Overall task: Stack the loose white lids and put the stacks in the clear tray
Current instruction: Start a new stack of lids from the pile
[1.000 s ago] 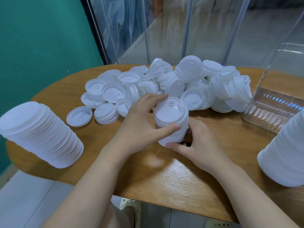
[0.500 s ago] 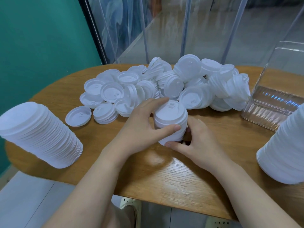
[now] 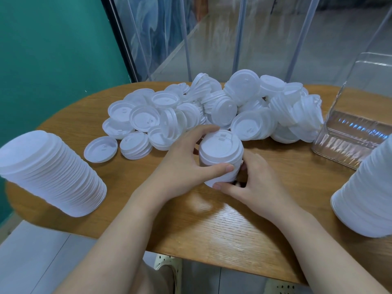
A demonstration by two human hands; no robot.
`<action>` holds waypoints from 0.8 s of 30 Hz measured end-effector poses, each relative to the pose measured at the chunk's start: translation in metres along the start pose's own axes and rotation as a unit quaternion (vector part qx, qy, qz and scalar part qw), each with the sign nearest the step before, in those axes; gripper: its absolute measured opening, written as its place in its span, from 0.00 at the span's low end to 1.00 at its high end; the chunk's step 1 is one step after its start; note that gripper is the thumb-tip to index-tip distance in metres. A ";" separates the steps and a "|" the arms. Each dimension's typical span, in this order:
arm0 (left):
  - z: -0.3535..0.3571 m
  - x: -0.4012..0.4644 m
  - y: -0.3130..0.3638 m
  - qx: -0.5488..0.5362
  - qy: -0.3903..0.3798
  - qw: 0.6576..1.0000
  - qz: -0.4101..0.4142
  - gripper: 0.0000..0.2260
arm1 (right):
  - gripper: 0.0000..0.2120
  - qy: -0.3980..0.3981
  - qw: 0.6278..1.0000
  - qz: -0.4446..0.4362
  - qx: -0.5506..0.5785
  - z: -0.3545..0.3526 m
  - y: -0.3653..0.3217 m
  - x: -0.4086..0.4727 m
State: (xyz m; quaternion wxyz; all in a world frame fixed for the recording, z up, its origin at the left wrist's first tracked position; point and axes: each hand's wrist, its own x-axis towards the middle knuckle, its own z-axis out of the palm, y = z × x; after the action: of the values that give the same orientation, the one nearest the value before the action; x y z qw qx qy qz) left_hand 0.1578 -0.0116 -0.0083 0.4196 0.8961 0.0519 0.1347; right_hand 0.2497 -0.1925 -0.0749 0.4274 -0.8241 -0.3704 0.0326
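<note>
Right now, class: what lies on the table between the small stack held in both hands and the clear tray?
In the head view, only bare wooden table separates the small stack from the clear tray.

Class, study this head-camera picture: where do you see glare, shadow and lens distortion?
Head view: glare streaks the wooden table near its front edge and the clear plastic tray; soft shadows lie under both hands; wide-angle distortion tilts the tall white lid stack at left outward and bends the table edge.
</note>
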 end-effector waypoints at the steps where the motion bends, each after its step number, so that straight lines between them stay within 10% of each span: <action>1: 0.000 0.000 -0.001 -0.001 0.001 1.000 0.000 0.33 | 0.37 -0.001 1.000 -0.004 0.010 0.000 -0.001 0.000; 7: 0.001 -0.001 -0.006 -0.016 0.012 1.000 0.011 0.33 | 0.52 0.040 0.997 0.010 0.060 -0.004 -0.005 -0.003; 12: 0.001 0.000 -0.012 -0.047 0.026 0.998 0.024 0.23 | 0.40 0.069 0.993 -0.031 0.089 -0.001 -0.015 -0.003; 17: -0.015 0.007 -0.036 0.013 0.225 0.974 0.023 0.17 | 0.34 0.076 0.989 -0.034 0.125 0.000 -0.024 0.000; 24: -0.031 0.022 -0.069 0.117 0.176 0.972 -0.108 0.40 | 0.37 0.081 0.978 -0.003 0.194 0.000 -0.033 0.004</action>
State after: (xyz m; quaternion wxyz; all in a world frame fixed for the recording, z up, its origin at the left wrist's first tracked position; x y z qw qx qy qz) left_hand 0.1715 0.0606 -0.0378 0.3082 0.8905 0.2364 0.2370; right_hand 0.2329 -0.1782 -0.0503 0.6077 -0.7245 -0.3233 0.0352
